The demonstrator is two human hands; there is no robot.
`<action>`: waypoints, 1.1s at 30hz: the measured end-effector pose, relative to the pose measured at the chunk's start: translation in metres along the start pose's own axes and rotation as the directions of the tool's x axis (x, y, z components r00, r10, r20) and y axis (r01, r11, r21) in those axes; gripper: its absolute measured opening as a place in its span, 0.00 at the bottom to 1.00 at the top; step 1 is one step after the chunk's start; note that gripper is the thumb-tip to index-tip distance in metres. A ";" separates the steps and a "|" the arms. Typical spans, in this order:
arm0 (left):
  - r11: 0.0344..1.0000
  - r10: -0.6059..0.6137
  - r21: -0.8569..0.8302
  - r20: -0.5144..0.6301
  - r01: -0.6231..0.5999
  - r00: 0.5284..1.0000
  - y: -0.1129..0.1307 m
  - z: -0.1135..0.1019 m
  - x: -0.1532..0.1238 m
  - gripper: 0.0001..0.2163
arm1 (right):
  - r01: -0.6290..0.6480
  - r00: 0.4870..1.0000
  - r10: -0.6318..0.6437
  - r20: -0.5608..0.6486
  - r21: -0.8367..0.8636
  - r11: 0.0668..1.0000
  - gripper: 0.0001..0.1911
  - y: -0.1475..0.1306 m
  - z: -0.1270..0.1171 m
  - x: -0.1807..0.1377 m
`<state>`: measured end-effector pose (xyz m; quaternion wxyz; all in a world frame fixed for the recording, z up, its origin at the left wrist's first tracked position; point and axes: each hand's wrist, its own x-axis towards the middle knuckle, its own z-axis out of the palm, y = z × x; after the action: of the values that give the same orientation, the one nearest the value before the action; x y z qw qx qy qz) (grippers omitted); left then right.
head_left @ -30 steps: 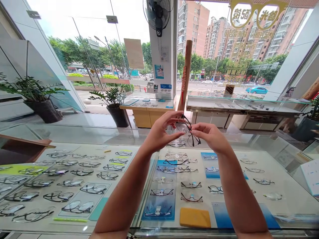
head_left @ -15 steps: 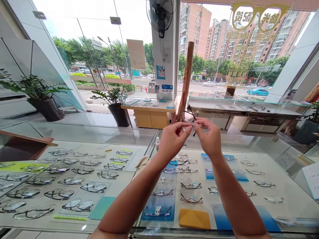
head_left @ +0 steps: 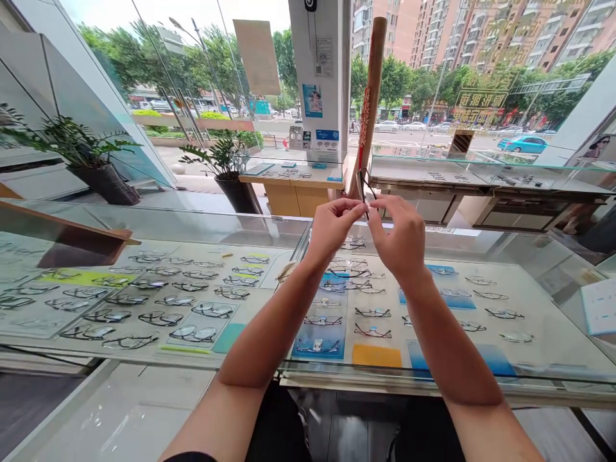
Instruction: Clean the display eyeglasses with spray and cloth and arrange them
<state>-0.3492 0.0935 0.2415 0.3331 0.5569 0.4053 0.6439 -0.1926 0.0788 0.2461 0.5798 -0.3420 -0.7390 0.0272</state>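
Both hands meet above the glass display counter (head_left: 543,247), held out at arm's length. My left hand (head_left: 330,230) pinches a pair of eyeglasses (head_left: 369,185) between thumb and fingertips. From the other side, my right hand (head_left: 400,236) grips the same pair, its fingers closed. A thin dark temple arm sticks up above the fingertips. Most of the frame and its lenses are covered by the fingers. Below the wrists, several eyeglasses (head_left: 373,312) lie in rows in the case, apart from the hands.
A yellow cloth (head_left: 376,355) and blue display sheets (head_left: 317,348) lie among the glasses. A brown wooden stand (head_left: 86,228) rests on the left counter. Ahead are a low cabinet (head_left: 298,196), a wooden post (head_left: 371,96) and a potted plant (head_left: 235,183).
My view has tilted downward, so the counter's front edge and my legs now show. Both hands still hold the eyeglasses, whose temple arm stands more upright; my right hand has turned slightly.
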 end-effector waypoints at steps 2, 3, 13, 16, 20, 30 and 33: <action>0.991 0.015 0.129 0.041 -0.020 0.999 -0.002 -0.008 -0.005 0.14 | -0.031 0.999 0.032 -0.021 0.007 0.999 0.08 0.006 -0.005 -0.008; 0.976 0.020 0.215 0.075 -0.036 0.997 -0.004 -0.012 -0.007 0.13 | -0.053 0.998 0.054 -0.039 0.008 0.999 0.08 0.014 -0.007 -0.013; 0.340 -0.219 0.866 0.453 -0.368 0.864 -0.028 -0.031 0.015 0.10 | -0.504 0.863 0.504 -0.021 0.028 0.863 0.06 0.164 0.013 -0.084; 0.161 -0.355 0.873 0.487 -0.461 0.798 -0.047 -0.025 0.030 0.12 | -0.616 0.787 0.614 0.056 0.116 0.779 0.05 0.190 0.016 -0.093; 0.056 -0.416 0.857 0.486 -0.512 0.768 -0.075 -0.018 0.045 0.13 | -0.677 0.736 0.663 0.138 0.162 0.718 0.06 0.205 0.020 -0.101; 0.038 -0.459 0.860 0.468 -0.510 0.755 -0.124 -0.015 0.061 0.15 | -0.780 0.625 0.728 0.284 0.283 0.559 0.21 0.226 0.028 -0.104; 0.036 -0.467 0.862 0.462 -0.506 0.753 -0.132 -0.015 0.062 0.15 | -0.796 0.600 0.730 0.327 0.330 0.507 0.24 0.225 0.028 -0.103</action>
<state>-0.3764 0.2046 0.1508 -0.0449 0.8134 0.5762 -0.0667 -0.1004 0.2051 0.0521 0.5136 -0.4878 -0.5245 0.4724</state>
